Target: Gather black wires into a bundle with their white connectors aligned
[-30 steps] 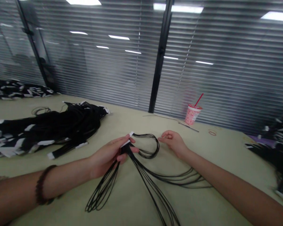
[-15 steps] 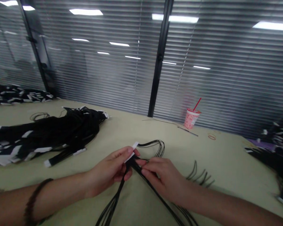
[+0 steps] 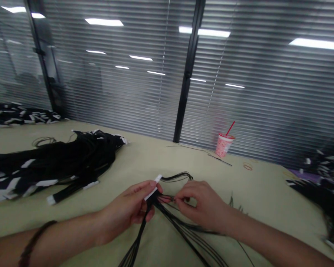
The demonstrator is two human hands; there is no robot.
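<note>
Far left: black pile with white ends (image 3: 22, 115) sat by the window, larger black wire pile (image 3: 86, 152) nearer on the surface (image 3: 147, 155). Bracelet (image 3: 36, 241) on left wrist

Left hand (image 3: 122, 213) had the wire bundle (image 3: 153, 199) just above the surface, near mid-view. Its fingers were clamped on the white strip (image 3: 151, 193) and gathered wires, thumb on top. Strip's long axis ran diagonal: upper end away and to the right, lower end back toward the wearer. Wires fanned out below, one group near and slightly left, another near and right; a curved group ran right off the upper end

Handling, my read: light, limp wires, prone to tangle; strip looked stiffer, so best hold was at the strip and gathered root, not the loose ends

Right hand (image 3: 207, 204): thumb and forefinger tips together, pinching thin strands (image 3: 168, 197) just right of the root

Further right: pink cup (image 3: 222, 147) upright with straw, pen (image 3: 219, 160) in front, rubber bands (image 3: 247, 167) beyond, another black pile (image 3: 308, 193) at far right
</note>
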